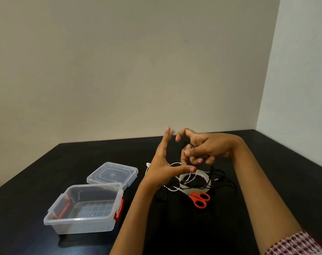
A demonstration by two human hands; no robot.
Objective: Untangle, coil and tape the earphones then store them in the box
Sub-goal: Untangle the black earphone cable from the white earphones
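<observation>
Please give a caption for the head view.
Right hand grips the black earphone cable above tape roll; box stands open.

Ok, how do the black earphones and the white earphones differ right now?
The black earphones are partly lifted, their cable caught in the curled fingers of the right hand and trailing down to the table. The white earphones lie on the table, held by neither hand, with their cable crossing the tape roll. The left hand is open with fingers spread. Both sets are loose and uncoiled, and neither is in the box.

Black table: box, lid, tape, scissors
</observation>
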